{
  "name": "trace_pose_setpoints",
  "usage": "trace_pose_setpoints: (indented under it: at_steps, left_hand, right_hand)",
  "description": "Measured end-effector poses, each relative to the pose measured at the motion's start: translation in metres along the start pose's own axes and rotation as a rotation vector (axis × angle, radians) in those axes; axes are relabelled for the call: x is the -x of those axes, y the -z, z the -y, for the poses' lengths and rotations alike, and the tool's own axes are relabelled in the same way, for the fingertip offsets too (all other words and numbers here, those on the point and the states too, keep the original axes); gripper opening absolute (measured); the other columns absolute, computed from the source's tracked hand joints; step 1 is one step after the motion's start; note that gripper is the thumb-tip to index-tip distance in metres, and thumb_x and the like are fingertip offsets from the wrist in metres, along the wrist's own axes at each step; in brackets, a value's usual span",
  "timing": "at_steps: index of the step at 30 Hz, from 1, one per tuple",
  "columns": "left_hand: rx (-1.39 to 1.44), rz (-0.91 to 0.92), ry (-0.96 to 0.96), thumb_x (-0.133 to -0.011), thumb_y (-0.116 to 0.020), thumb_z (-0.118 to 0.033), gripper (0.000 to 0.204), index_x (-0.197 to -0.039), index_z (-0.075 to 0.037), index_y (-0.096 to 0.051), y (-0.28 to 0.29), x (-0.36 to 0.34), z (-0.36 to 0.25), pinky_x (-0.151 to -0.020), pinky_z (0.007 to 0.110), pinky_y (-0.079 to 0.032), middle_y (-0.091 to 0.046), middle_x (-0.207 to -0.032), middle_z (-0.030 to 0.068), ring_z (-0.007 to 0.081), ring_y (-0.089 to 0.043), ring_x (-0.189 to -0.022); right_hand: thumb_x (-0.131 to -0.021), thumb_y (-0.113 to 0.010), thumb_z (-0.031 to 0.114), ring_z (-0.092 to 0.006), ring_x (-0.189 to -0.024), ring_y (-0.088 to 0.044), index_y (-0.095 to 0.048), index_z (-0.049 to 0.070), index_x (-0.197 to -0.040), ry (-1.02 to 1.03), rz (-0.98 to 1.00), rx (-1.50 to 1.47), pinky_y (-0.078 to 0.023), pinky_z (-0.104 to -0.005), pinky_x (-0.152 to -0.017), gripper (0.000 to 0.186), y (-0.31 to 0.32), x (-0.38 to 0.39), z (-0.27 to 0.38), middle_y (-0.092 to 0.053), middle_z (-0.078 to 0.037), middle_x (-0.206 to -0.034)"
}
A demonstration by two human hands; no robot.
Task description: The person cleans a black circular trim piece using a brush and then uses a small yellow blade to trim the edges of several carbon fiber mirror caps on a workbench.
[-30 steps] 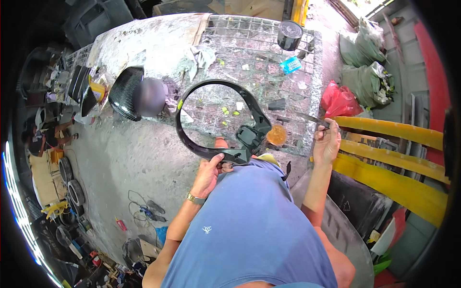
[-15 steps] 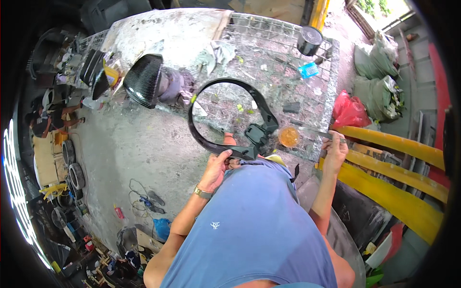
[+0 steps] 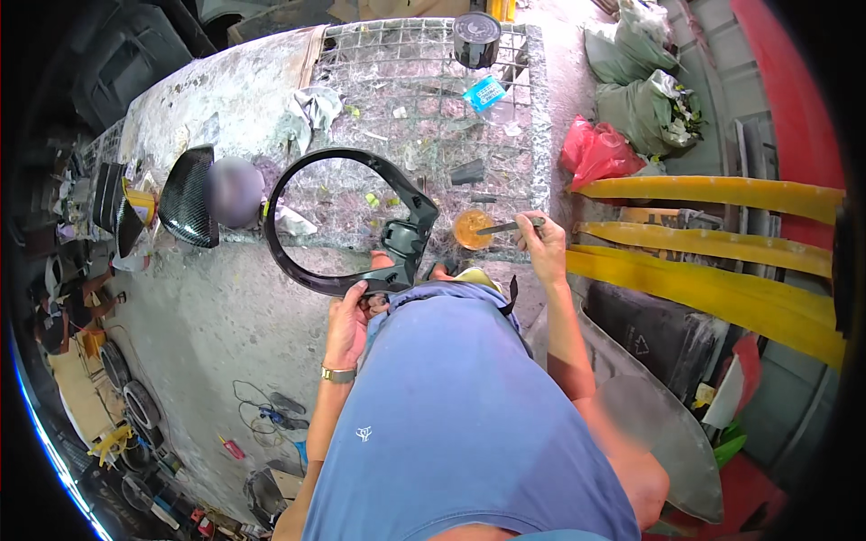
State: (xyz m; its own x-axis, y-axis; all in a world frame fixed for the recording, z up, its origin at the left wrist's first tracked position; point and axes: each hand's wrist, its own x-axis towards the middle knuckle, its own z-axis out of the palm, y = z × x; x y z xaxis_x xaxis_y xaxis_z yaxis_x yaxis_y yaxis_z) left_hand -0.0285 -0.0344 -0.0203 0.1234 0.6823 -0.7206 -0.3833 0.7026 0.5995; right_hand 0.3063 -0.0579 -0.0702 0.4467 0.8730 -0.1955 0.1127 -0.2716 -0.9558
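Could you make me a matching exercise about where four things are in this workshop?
Things:
1. Black ring-shaped part
2. Thin flat tool
3. Dark can
4. Red bag

Places:
A. Near the far edge of the table
B. In the person's right hand
C. Beside the pale green sacks
D. In the person's left hand

Right pairs: 1-D, 2-B, 3-A, 4-C.

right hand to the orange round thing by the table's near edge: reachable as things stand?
Likely yes: the right hand holds a thin tool whose tip overlaps the orange round thing in view, nothing seen between. The black ring in the left hand sits left of that path.
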Motion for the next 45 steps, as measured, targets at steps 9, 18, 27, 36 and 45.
trace_pose_setpoints:
  at_steps: [9,18,27,36,45]
  left_hand:
    - [-0.066,0.028,-0.05,-0.093,-0.055,-0.012,0.021,-0.101,0.006,-0.061,-0.005,-0.006,-0.001,-0.066,0.032,-0.059,-0.066,-0.082,0.0105,0.0147,-0.064,-0.066]
    - [-0.03,0.043,-0.082,-0.091,-0.06,-0.013,0.018,-0.093,0.005,-0.062,-0.014,-0.016,-0.019,-0.068,0.035,-0.059,-0.067,-0.086,0.0122,0.018,-0.067,-0.072]
    - [-0.071,0.086,-0.112,-0.091,-0.06,-0.015,0.016,-0.1,-0.001,-0.06,-0.025,-0.009,-0.029,-0.067,0.033,-0.058,-0.067,-0.084,0.0091,0.0143,-0.064,-0.067]
    - [-0.057,0.115,-0.056,-0.092,-0.058,-0.012,0.016,-0.1,0.001,-0.06,-0.02,-0.003,-0.029,-0.063,0.028,-0.057,-0.068,-0.083,0.0091,0.0149,-0.066,-0.068]
    - [-0.042,0.305,0.043,-0.09,-0.062,-0.013,0.018,-0.101,0.001,-0.061,0.001,-0.001,-0.038,-0.057,0.028,-0.056,-0.068,-0.082,0.0083,0.0133,-0.064,-0.063]
  right_hand:
    - [-0.094,-0.061,0.022,-0.0021,-0.05,-0.046,-0.064,0.005,-0.084,-0.058,0.01,0.02,-0.037,-0.0213,-0.045,0.02,-0.01,-0.01,0.005,-0.054,0.005,-0.059]
    - [-0.095,-0.059,0.031,-0.0025,-0.045,-0.039,-0.065,0.008,-0.077,-0.069,-0.179,-0.174,-0.028,-0.0209,-0.042,0.03,0.015,-0.015,-0.012,-0.048,0.005,-0.055]
    - [-0.095,-0.059,0.032,-0.0013,-0.044,-0.036,-0.063,0.008,-0.077,-0.137,-0.205,-0.315,-0.023,-0.0197,-0.042,0.03,0.016,-0.017,-0.006,-0.048,0.005,-0.056]
    - [-0.095,-0.059,0.03,-0.0026,-0.046,-0.039,-0.062,0.007,-0.078,-0.121,-0.136,-0.309,-0.025,-0.0197,-0.043,0.028,0.003,-0.023,0.004,-0.05,0.004,-0.058]
    - [-0.095,-0.06,0.028,-0.0032,-0.048,-0.041,-0.063,0.006,-0.081,-0.107,-0.123,-0.337,-0.028,-0.0198,-0.045,0.026,-0.003,-0.026,0.007,-0.052,0.003,-0.06]
